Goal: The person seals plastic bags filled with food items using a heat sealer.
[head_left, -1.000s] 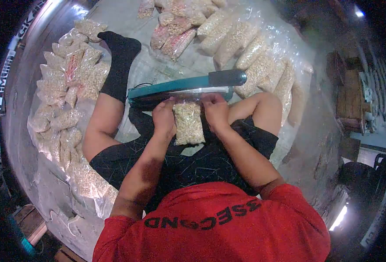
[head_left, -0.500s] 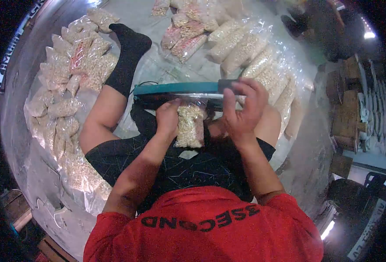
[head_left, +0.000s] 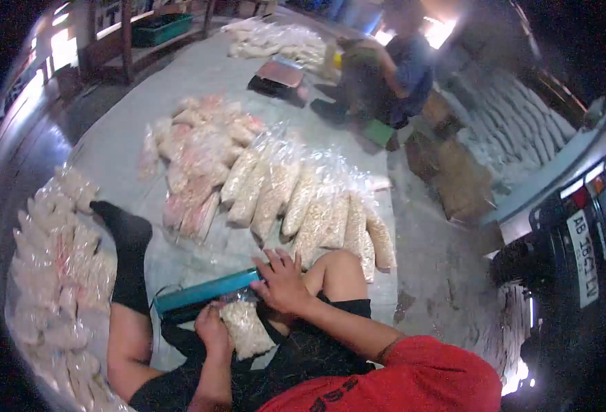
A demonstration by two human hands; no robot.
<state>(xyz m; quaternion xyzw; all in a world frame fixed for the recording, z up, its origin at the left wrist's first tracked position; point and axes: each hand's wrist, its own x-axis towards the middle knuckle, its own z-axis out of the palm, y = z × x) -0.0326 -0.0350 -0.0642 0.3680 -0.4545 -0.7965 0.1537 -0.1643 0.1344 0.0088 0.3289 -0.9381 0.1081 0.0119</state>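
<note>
While curled, left fingers (head_left: pixel 211 316) on bag (head_left: pixel 247 329)

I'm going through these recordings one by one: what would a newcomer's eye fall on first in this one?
Probably the row of plump, clear long bags fanned across the middle of the floor sheet. Next, the bright red shirt at the bottom and, above it, the teal bar with the right hand over its right end. Just below the bar, the left hand holds a small filled bag by its side.

The sealer (head_left: pixel 207 291) is teal, bagged pieces (head_left: pixel 246 330) cream, shirt (head_left: pixel 420 374) red.
</note>
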